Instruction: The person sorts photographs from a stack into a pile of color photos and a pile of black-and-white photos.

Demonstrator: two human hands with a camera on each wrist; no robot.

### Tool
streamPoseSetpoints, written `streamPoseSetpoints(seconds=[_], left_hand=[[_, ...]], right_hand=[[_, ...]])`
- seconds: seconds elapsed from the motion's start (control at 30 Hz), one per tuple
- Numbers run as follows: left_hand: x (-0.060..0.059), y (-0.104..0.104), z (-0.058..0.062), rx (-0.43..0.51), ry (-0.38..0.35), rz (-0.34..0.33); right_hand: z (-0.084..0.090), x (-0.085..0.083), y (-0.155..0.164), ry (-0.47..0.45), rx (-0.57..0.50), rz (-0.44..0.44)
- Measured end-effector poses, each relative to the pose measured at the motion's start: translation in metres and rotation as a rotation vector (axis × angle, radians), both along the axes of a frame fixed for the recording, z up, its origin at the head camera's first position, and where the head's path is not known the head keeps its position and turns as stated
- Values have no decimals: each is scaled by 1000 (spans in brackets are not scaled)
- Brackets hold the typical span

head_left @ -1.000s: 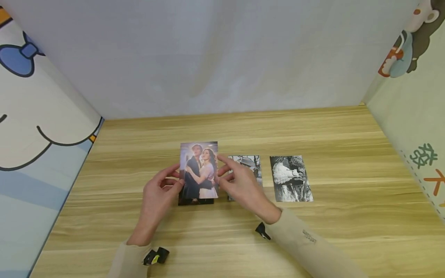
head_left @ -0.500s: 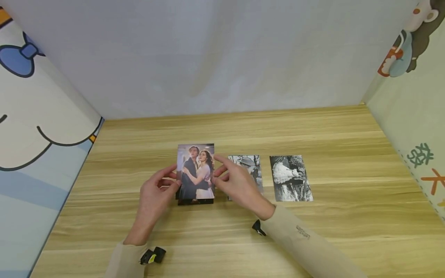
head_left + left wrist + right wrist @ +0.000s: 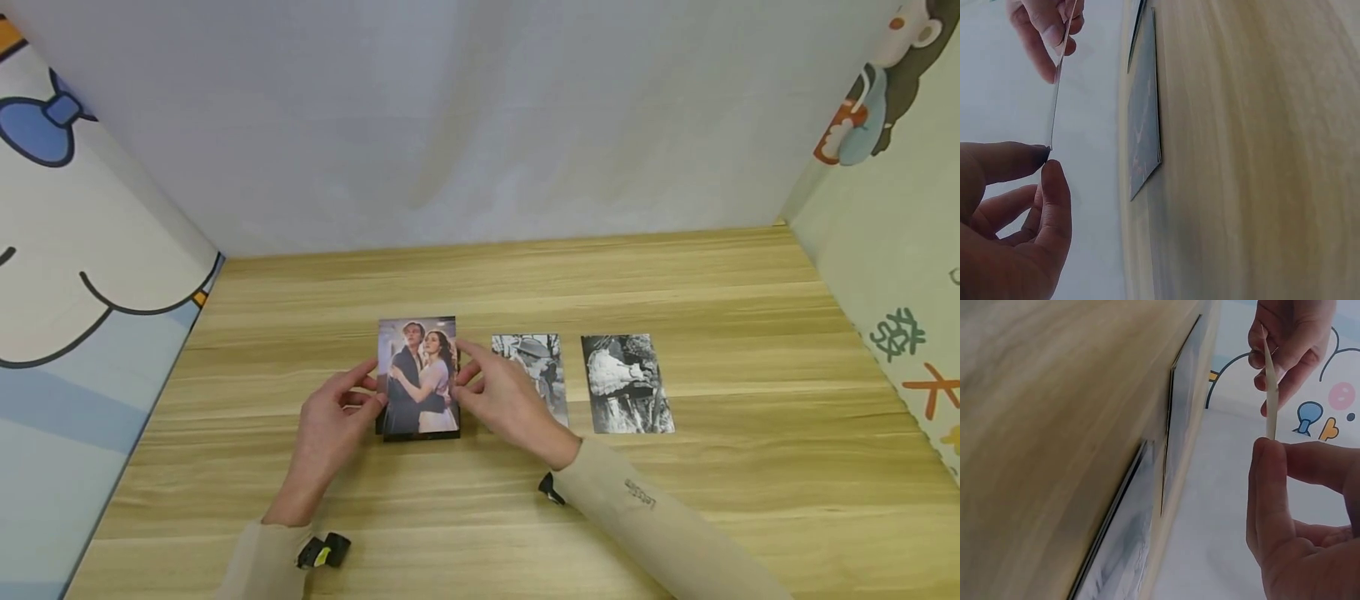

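A colour photo card (image 3: 417, 379) of an embracing couple is held between both hands, raised off the table. My left hand (image 3: 330, 433) pinches its left edge between thumb and fingertips. The right hand (image 3: 517, 408) pinches the opposite edge. In both wrist views the held card (image 3: 1059, 81) appears edge-on, apart from the tabletop. Directly below it in the head view, dark edges of another card or cards (image 3: 422, 437) show, mostly hidden. Partly covered by the right hand is a black-and-white photo card (image 3: 542, 350) with a hatted figure. Farther right lies a second black-and-white card (image 3: 628, 385).
The wood-grain table (image 3: 525, 283) runs back to a pale wall (image 3: 480, 125). Cartoon-printed panels (image 3: 82, 233) stand at both sides. Black wrist straps (image 3: 324, 551) show at the sleeves.
Both hands have shifted slightly left and toward the person with the colour card. It now covers more of what lies beneath. The two black-and-white cards have stayed put.
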State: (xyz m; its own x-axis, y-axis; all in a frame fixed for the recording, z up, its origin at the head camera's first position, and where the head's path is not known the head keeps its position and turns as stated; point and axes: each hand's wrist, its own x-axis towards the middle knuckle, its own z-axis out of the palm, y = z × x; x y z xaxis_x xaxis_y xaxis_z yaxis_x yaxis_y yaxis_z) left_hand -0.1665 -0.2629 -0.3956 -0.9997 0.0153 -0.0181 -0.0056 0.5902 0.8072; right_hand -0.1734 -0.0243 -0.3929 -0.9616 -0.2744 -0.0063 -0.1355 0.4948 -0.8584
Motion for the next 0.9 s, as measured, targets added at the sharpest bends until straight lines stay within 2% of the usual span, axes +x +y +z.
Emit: streamPoseSetpoints(seconds=[0.37, 0.9], left_hand=[[-5, -1, -4, -76, 10, -37], [-12, -2, -7, -150, -59, -74]], right_hand=[[-4, -4, -4, 11, 81, 13], [-10, -8, -7, 1, 107, 27]])
